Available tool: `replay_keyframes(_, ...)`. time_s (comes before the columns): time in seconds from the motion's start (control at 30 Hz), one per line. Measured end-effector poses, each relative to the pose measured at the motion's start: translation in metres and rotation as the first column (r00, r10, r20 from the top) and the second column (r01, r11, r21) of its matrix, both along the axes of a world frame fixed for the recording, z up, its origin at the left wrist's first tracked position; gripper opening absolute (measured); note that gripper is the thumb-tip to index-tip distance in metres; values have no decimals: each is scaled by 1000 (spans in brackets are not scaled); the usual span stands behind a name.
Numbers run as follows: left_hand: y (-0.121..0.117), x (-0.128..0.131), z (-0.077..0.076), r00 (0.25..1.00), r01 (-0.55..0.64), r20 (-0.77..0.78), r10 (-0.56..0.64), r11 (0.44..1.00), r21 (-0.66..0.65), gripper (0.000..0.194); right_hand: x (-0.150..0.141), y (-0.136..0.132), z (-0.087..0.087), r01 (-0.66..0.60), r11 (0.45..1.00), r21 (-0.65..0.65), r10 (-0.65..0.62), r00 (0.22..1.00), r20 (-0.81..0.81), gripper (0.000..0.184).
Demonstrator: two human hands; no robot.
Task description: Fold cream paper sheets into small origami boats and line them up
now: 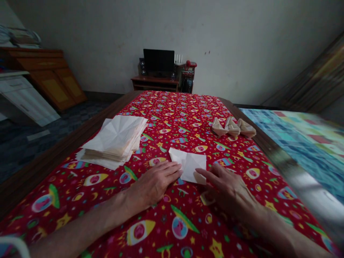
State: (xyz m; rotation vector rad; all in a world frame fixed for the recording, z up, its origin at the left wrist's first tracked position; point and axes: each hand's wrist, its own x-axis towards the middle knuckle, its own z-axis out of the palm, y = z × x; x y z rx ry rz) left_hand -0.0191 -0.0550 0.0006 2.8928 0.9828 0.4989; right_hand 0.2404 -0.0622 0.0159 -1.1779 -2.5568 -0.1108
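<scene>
A small folded sheet of white paper (190,165) lies on the red patterned tablecloth between my hands. My left hand (161,179) rests flat, its outstretched fingertips on the paper's left edge. From the right, my right hand (224,181) reaches over with its index finger extended onto the paper's right part; its other fingers are loosely bent. To the left sits a stack of creased paper sheets (115,138). Several folded paper shapes (232,128) stand in a row at the right side of the table.
The red tablecloth (177,123) covers a long table with a dark wooden edge (80,138). At the far wall stands a desk with a monitor (159,61), speakers and a red telephone (190,64). A bed (301,143) is on the right, wooden cabinets (51,77) on the left.
</scene>
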Motion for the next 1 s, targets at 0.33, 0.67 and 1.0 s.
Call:
replay_keyframes(0.33,-5,1,4,999,-33,-22,31,993,-116,56,-9,30,17,-354,921,-161,344,935,-85,18)
replay_keyframes(0.67,-5,1,1,999,-33,-22,31,994,-105,55,-7,46,-4,-280,799,-531,-84,824,-561,16)
replay_keyframes(1.0,-12,12,8,996,-69,41,74,991,-115,43,-28,57,-6,-45,931,-363,-93,931,-354,20)
